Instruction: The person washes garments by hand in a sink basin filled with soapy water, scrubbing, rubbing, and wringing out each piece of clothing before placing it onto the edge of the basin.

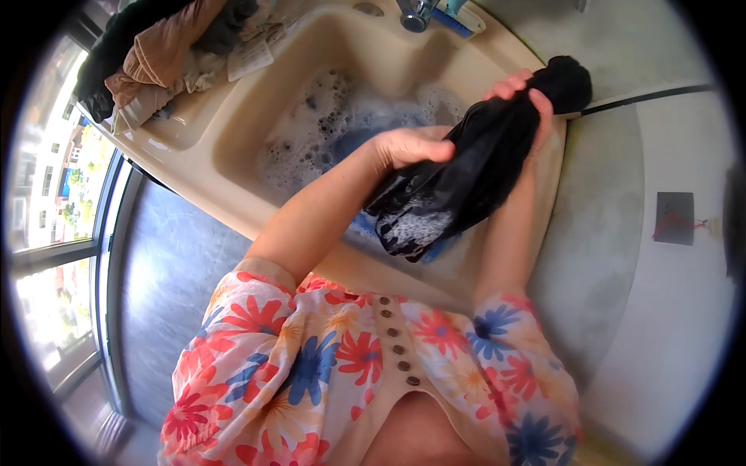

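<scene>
A wet black garment (pixel 474 167) is stretched between my two hands above the sink, its exact kind not clear. White suds cling to its lower end, which hangs over the soapy water (pixel 303 147). My left hand (pixel 414 147) holds the cloth's near side, thumb on top and the other fingers hidden behind it. Farther up and to the right, my right hand (pixel 536 105) is wrapped around the gathered fabric, and a bunched end sticks out beyond it. Something blue (pixel 357 140) shows under the foam.
The beige sink (pixel 233 140) surrounds the water. Piled clothes (pixel 163 54) lie on its left ledge. At the back are a metal faucet (pixel 416 19) and a blue-and-white brush (pixel 458 23). A wall (pixel 606 155) stands close on the right, windows (pixel 58 179) on the left.
</scene>
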Action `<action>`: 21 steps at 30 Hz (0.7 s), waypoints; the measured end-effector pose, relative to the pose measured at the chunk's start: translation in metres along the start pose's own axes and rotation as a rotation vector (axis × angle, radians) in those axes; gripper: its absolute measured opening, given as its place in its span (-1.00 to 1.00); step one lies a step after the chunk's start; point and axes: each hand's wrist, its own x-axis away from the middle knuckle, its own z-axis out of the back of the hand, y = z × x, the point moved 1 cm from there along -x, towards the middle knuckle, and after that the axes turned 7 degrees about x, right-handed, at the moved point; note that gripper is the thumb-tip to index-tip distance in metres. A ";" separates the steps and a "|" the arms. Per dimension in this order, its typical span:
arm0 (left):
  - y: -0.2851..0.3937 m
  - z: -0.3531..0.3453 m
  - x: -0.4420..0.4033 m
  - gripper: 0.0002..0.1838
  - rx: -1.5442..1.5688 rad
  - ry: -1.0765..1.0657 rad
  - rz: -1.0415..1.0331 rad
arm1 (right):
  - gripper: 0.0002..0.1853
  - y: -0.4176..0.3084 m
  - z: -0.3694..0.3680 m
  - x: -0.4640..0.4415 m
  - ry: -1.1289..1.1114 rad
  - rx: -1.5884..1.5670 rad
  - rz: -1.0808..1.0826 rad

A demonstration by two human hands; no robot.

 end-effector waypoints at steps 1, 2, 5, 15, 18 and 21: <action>-0.003 0.002 -0.003 0.07 -0.045 0.029 0.011 | -0.76 0.005 0.008 -0.004 0.069 0.058 -0.067; -0.006 -0.006 -0.007 -0.12 -0.103 0.234 -0.016 | -0.77 0.007 0.012 -0.005 0.144 0.119 -0.135; -0.027 0.023 -0.025 -0.45 -0.397 0.618 0.017 | -0.85 0.035 0.052 -0.023 0.384 0.793 -0.085; -0.030 0.028 -0.026 -0.16 -1.401 1.167 0.104 | -0.84 0.061 0.038 -0.014 0.595 0.694 0.229; -0.023 0.015 -0.022 -0.22 -1.376 1.102 0.084 | -0.91 0.039 0.019 -0.010 0.536 0.568 0.056; -0.007 -0.006 -0.013 -0.13 -1.704 1.031 0.180 | -0.89 0.018 0.037 -0.012 0.285 0.394 -0.107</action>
